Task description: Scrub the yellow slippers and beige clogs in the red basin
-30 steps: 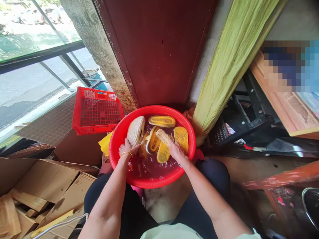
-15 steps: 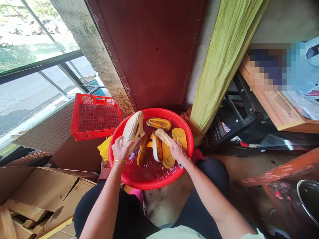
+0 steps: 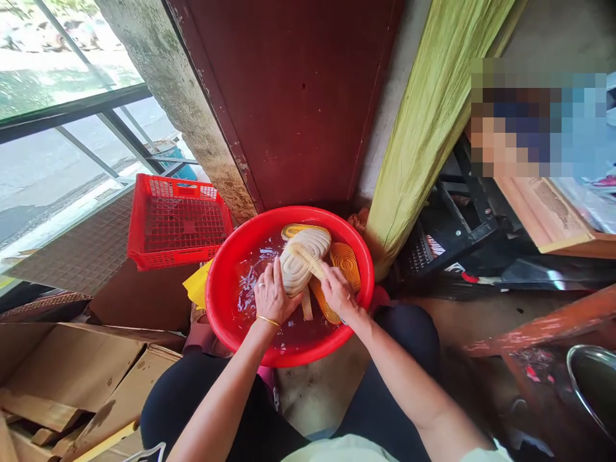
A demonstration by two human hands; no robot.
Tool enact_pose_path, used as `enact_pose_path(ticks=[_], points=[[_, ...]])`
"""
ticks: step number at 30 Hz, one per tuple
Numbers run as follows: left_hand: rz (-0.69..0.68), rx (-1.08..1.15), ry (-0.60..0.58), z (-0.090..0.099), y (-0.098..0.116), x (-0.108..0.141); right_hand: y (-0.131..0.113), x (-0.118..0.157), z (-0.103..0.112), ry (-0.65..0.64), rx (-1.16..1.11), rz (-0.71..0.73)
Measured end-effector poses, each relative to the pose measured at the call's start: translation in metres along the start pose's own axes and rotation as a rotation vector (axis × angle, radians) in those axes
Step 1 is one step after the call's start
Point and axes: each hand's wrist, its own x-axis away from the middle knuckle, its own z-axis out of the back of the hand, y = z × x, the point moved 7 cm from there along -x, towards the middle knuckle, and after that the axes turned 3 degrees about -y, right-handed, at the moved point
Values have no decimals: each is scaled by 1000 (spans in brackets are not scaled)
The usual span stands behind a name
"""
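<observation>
Over the water in a red basin (image 3: 289,356), my left hand (image 3: 275,292) grips a cream sandal (image 3: 315,242) by its lower end. Its ridged sole faces up, and a strap hangs beneath. My right hand (image 3: 339,292) is closed around the handle end of a scrubbing brush (image 3: 305,256), whose bristle head lies against the sole. Behind the cream sandal, a yellow sandal (image 3: 293,228) shows only in part. Another yellow sandal (image 3: 347,260) rests sole up at the basin's right side. Yellow footwear below the brush is partly covered by my right hand.
Left of the basin sits a red plastic crate (image 3: 180,221), with cardboard boxes (image 3: 91,366) nearer me. A dark red door (image 3: 289,96) stands behind. To the right are a yellow-green cloth (image 3: 414,128), a wooden table (image 3: 543,218) and a blurred-out person.
The cream sandal has moved right and down from the basin's left rim to its middle, turning sole up. The brush has come onto its sole.
</observation>
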Motion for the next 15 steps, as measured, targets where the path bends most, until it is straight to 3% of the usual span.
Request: enact_pose_path(ticks=[3,6,10,15], points=[[-48,-67,51,-14,5,5,-19,9,-16,-122,29,62],[-47,-69,73,-31,1,9,-14,6,-17,-179,122,26],[-89,30,55,-51,-7,7,18,-16,7,-84,228,-124],[-65,315,-87,-71,-25,-8,43,-26,31,89,167,-160]])
